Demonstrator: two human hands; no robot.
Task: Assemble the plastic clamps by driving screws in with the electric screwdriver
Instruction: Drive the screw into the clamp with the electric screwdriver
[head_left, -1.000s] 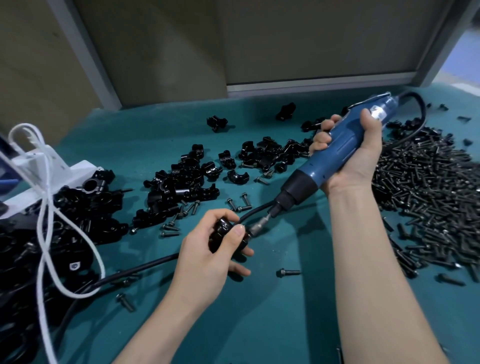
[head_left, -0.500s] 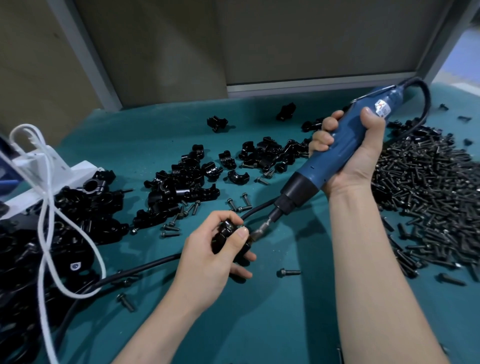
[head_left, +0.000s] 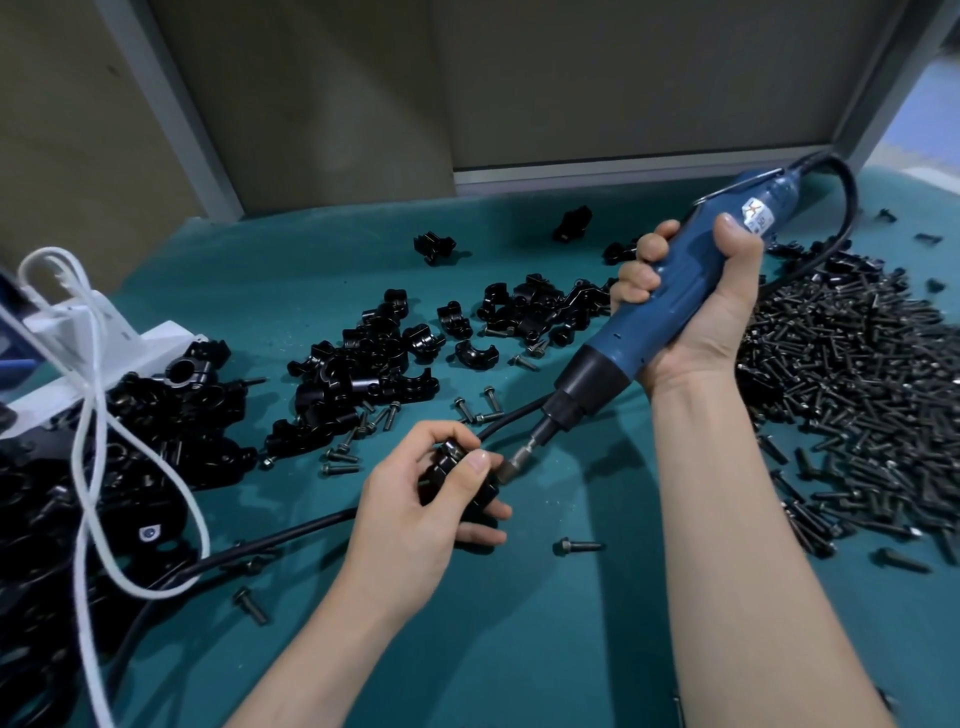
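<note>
My left hand (head_left: 415, 514) grips a black plastic clamp (head_left: 452, 470) just above the teal table, thumb on its top. My right hand (head_left: 696, 306) is wrapped round the blue electric screwdriver (head_left: 670, 306), which slants down to the left. Its metal bit (head_left: 511, 467) meets the clamp's right side beside my thumb. The screw under the bit is hidden.
Loose black clamp halves (head_left: 363, 374) lie at centre, a big heap of dark screws (head_left: 852, 395) at right, assembled clamps (head_left: 104, 467) at left under a white cord (head_left: 93, 415). A single screw (head_left: 576, 546) lies near my left hand. The tool's black cable (head_left: 270, 540) crosses the table.
The screwdriver has tilted more upright and its bit has closed in on the clamp. My left hand barely moved.
</note>
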